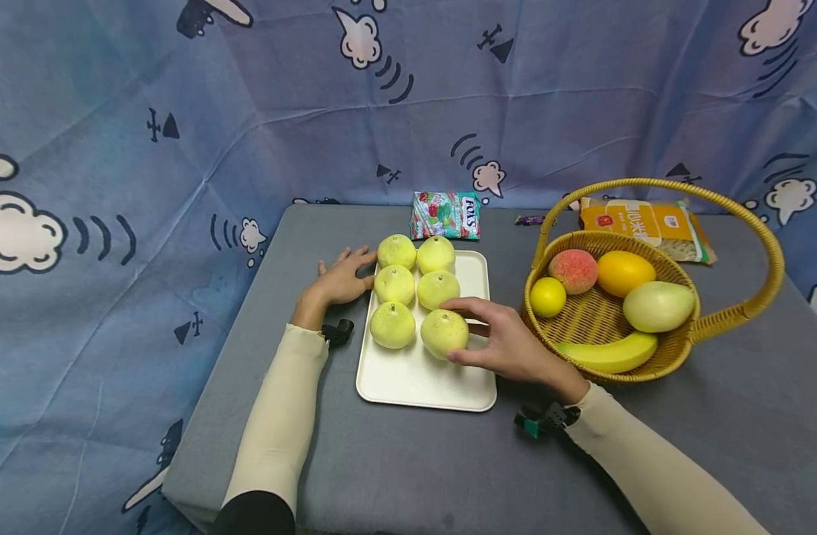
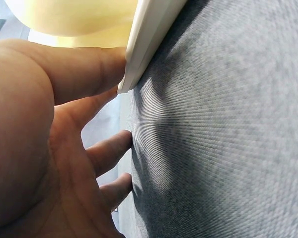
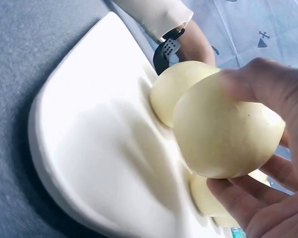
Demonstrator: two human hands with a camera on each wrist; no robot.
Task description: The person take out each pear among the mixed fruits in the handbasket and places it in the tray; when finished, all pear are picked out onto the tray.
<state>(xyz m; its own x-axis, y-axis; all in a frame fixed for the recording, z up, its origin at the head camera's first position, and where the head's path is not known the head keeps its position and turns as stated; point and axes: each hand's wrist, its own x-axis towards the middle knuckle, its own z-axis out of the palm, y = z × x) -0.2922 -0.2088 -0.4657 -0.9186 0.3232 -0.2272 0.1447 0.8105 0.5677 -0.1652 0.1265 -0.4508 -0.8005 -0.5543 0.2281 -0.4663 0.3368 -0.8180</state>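
Observation:
On a white tray [image 1: 422,383] sit several round yellow-green fruits in two columns. My right hand [image 1: 505,338] grips the near right yellow-green fruit [image 1: 444,334], thumb on one side and fingers on the other. In the right wrist view this fruit [image 3: 223,131] is tilted between thumb and fingers, with another fruit [image 3: 171,91] behind it. My left hand [image 1: 342,279] lies at the tray's left edge with its fingers spread. The left wrist view shows its thumb [image 2: 89,69] touching the tray rim [image 2: 151,37] and other fingertips against the grey cloth.
To the right stands a wicker basket [image 1: 592,316] with a tall handle, holding a peach [image 1: 573,270], a banana [image 1: 609,353] and other fruit. Behind lie a green snack bag [image 1: 445,215], a small purple wrapper [image 1: 530,220] and an orange package [image 1: 642,223].

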